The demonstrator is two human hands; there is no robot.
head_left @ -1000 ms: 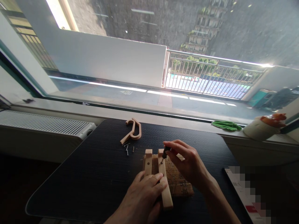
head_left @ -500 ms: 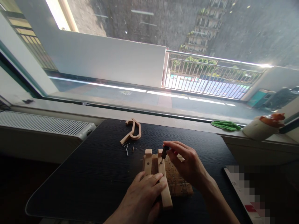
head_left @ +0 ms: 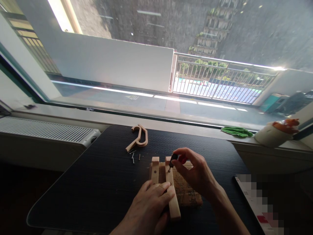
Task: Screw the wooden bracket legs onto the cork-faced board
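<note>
Two pale wooden strips point(head_left: 172, 189) lie side by side across a cork board point(head_left: 186, 192) on the black table point(head_left: 97, 182). My left hand point(head_left: 149, 209) presses down on the strips with its fingers laid over them. My right hand point(head_left: 193, 173) is closed round a small screwdriver point(head_left: 173, 159) with a black and red handle. Its tip stands on a screw in the far end of the right-hand strip.
A curved wooden piece point(head_left: 138, 138) lies further back on the table, with a few loose screws point(head_left: 134, 157) in front of it. A radiator point(head_left: 46, 130) runs along the left. On the window sill rest a green cloth point(head_left: 236, 131) and a white pot point(head_left: 271, 134). A printed sheet point(head_left: 256, 202) lies at the right.
My right hand's fingers have turned on the screwdriver, and the red of its handle now shows. My left hand and the wooden strips have stayed put.
</note>
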